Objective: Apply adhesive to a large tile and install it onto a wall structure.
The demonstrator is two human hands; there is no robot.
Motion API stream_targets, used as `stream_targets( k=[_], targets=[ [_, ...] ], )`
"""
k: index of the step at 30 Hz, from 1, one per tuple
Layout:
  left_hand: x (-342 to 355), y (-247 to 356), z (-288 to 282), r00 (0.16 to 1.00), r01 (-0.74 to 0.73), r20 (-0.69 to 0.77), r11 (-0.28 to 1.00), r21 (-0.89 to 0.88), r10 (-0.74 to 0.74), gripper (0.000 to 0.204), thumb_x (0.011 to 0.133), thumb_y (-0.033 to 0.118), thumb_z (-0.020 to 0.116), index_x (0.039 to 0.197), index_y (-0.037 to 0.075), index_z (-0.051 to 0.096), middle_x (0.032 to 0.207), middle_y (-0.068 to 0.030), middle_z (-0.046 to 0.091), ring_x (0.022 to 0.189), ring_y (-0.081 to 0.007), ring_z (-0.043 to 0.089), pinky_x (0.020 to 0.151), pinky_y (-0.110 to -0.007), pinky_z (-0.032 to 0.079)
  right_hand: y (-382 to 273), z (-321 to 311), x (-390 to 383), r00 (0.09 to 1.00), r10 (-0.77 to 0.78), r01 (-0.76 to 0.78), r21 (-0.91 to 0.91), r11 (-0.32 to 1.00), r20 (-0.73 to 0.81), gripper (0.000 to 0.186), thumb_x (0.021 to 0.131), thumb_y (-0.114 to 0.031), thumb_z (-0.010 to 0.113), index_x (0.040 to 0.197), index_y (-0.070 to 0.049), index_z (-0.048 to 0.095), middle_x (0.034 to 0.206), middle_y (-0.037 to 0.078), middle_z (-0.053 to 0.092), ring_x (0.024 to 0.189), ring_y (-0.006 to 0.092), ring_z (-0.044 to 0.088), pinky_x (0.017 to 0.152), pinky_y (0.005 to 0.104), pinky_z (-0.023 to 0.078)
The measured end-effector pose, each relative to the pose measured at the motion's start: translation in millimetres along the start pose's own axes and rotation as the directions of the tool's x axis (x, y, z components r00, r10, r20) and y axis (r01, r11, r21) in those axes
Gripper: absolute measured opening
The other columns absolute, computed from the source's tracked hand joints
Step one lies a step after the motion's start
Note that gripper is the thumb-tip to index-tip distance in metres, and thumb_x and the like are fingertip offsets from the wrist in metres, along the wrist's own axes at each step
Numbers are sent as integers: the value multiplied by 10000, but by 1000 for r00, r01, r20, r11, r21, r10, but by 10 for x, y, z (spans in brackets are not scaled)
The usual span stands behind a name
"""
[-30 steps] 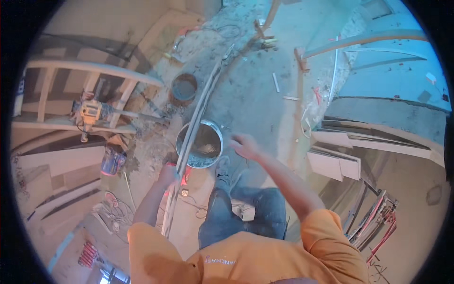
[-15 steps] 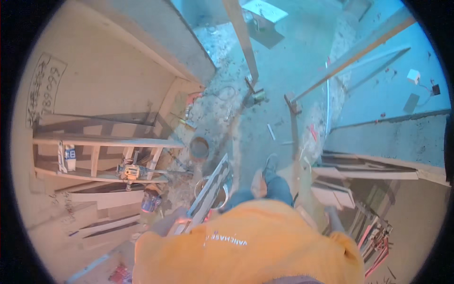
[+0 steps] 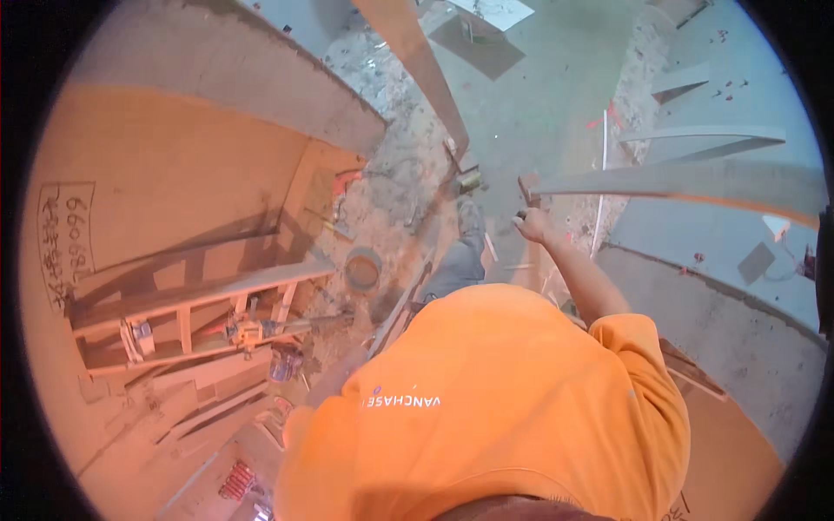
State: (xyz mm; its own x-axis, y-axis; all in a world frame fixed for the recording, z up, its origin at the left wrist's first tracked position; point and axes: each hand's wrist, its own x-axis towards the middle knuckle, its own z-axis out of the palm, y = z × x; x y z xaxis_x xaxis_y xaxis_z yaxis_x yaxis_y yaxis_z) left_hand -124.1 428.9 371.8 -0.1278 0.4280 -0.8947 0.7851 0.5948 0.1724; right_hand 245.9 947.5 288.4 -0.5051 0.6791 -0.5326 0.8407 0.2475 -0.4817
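Note:
My right hand (image 3: 532, 226) reaches forward over the floor, its fingers curled in; whatever they may hold is too small to make out. Just beyond it is a small wooden block (image 3: 527, 187) at the foot of a long leaning board (image 3: 678, 187). Part of my left forearm (image 3: 340, 379) shows beside the orange shirt, while the left hand is hidden. A long narrow strip (image 3: 398, 311) emerges from behind the shirt on that side. One leg (image 3: 469, 239) is stretched ahead.
At left stands a ladder-like wooden frame (image 3: 184, 326) with a yellow power tool (image 3: 250, 332) on it. A round container (image 3: 363, 269) stands near it. Another upright board (image 3: 421, 78) rises ahead, with a white-topped stand (image 3: 493, 12) farther off. Offcuts lie at lower left.
My right arm has come up from beside my body and stretched forward. The shirt and leg have moved forward too. My left hand and most of the long strip have gone behind the shirt.

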Motion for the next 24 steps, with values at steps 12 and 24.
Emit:
stream_targets(
  k=[12, 24],
  targets=[
    [859, 1147, -2200, 992, -129, 12, 973, 191, 129, 236, 784, 160, 645, 938, 23, 759, 956, -242, 718, 920, -381, 714, 801, -453, 554, 571, -1980, 1709, 994, 110, -97, -334, 938, 21, 501, 940, -459, 524, 1113, -26, 708, 1127, 244, 688, 1058, 394, 663, 930, 460, 518],
    [1802, 3022, -3590, 989, -84, -108, 987, 137, 99, 268, 836, 158, 603, 1032, 42, 746, 1053, -224, 719, 969, -371, 709, 808, -480, 545, 2752, -3442, 2226, 857, 398, -431, -32, 902, -326, 688, 785, -263, 700, 1406, -130, 435, 1445, 156, 419, 1319, 309, 426, 1094, 415, 401]
  ],
)
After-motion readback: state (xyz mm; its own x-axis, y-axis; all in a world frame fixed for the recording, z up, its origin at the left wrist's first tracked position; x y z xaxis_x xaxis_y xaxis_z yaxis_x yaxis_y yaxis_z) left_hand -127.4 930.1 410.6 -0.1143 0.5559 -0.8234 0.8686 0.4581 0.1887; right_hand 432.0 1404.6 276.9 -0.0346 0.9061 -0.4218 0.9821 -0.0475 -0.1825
